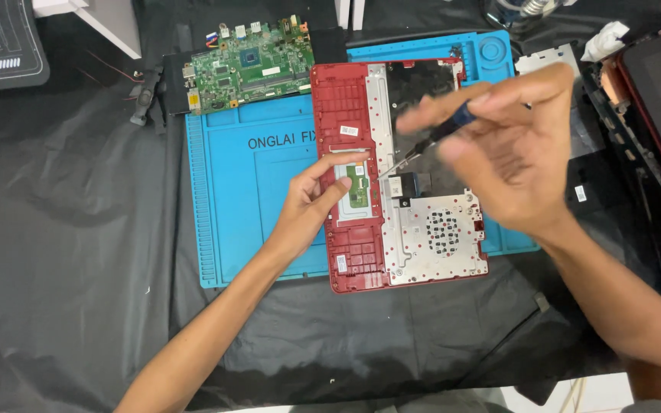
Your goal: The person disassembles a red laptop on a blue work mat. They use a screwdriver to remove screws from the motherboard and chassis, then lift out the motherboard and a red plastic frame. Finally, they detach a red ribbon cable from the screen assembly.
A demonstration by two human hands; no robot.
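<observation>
Red laptop shell [361,252] lies inverted on the blue mat [246,229]. The green mainboard [250,65] is already out. My left hand [311,206] presses the touchpad board [356,187], fingers extended; my right hand [510,145] grips a screwdriver [441,134]; metal plate remains.

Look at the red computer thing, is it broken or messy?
Opened, not visibly broken. The red laptop shell lies inside-up on the blue mat, its green circuit board removed and lying beside it. The right hand holds a screwdriver over it.
</observation>
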